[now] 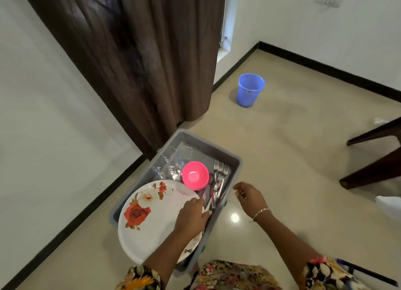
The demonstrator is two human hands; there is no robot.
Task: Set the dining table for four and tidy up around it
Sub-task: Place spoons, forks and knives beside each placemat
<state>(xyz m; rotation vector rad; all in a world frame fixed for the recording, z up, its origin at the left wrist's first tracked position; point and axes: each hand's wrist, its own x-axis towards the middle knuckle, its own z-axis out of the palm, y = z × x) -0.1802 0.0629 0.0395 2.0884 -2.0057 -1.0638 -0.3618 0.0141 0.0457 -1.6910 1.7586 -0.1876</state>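
Floral sleeve [138,279]; left hand [191,219] grips plate [152,224] edge, right hand [249,197] hovers loose

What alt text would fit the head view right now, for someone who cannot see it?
A person's left hand reaches into a grey tub on the floor, at the cutlery beside floral plates, a pink bowl and glasses. The right hand hovers open beside it.

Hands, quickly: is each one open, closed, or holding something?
Left hand: on the round white flowered plate; grip cannot be told.
Right hand: open, holding nothing.
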